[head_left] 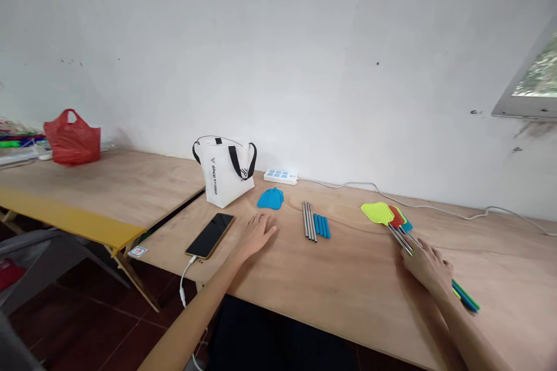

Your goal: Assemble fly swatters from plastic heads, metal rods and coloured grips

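My left hand (256, 235) lies palm down on the table with its fingers stretched out and nothing in it. Just beyond its fingertips is a small pile of blue fly swatter heads (270, 198). Metal rods (310, 222) lie side by side to the right of that hand, beside several blue handle sleeves (322, 225). Over at the right, my right hand (429, 265) is closed around the metal shafts of several fly swatters (377, 213). Their yellow, red and blue heads point away from me, while green and blue handle ends (467, 295) stick out behind the wrist.
A smartphone (211, 236) with a white cable lies left of my left hand. Behind it stands a white bag (228, 174) with black straps. A power strip (281, 176) sits by the wall, its cord running right. A red plastic bag (73, 139) stands on the neighbouring table.
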### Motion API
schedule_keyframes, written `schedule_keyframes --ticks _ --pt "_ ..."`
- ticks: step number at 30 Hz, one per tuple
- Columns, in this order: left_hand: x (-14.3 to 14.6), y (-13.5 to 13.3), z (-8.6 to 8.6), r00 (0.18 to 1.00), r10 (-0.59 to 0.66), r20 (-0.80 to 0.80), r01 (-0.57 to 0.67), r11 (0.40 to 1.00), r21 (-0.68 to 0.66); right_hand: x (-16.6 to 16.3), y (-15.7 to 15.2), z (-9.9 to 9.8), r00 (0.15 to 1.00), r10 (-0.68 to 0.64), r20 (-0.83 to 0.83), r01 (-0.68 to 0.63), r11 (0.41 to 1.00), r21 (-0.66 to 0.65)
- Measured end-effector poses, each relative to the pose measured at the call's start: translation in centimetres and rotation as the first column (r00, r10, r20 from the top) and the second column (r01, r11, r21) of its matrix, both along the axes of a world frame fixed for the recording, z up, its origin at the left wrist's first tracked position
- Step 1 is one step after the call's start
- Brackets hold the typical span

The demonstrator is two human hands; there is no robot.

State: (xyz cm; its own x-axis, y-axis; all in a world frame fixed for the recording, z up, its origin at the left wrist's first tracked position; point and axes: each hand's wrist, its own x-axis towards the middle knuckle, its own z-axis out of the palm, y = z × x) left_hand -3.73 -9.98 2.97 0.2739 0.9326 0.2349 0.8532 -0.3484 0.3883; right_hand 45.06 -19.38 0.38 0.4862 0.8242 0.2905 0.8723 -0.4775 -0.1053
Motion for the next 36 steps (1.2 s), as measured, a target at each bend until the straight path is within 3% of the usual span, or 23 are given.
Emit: schedule_keyframes --ticks 3,7,12,18,22,30,36 --pt "1.8 3.8 0.2 0.982 0.179 -0.053 -0.181 0.983 -0.026 -0.8 0.3 -0.8 0.991 0.038 0.125 -0.049 0.995 0.085" --pt "3.9 8.5 0.3 0.922 0.388 -0.009 -0.388 0.919 -0.064 -2.6 1.1 -1.4 0.948 0.206 0.243 -0.243 0.961 0.135" --pt "5.0 11.7 0.4 0.869 0.493 -0.055 -0.495 0.866 -0.070 -6.7 2.4 -1.6 0.889 0.414 0.198 -0.445 0.883 0.151" --pt "4.9 12.1 -0.3 0.865 0.491 -0.102 -0.491 0.871 0.025 -12.7 4.2 -0.4 0.791 0.611 -0.024 -0.607 0.790 0.087" --pt "4.5 11.8 -0.7 0.871 0.488 -0.053 -0.485 0.873 0.057 -15.0 5.3 0.6 0.722 0.690 -0.048 -0.685 0.723 0.095" --pt "3.9 10.8 -0.3 0.875 0.484 -0.001 -0.483 0.874 0.050 -15.8 5.3 0.6 0.748 0.663 -0.014 -0.658 0.744 0.113" --pt "2.9 9.5 -0.1 0.892 0.452 -0.014 -0.452 0.892 0.007 -16.0 5.3 0.6 0.712 0.702 0.008 -0.698 0.706 0.116"
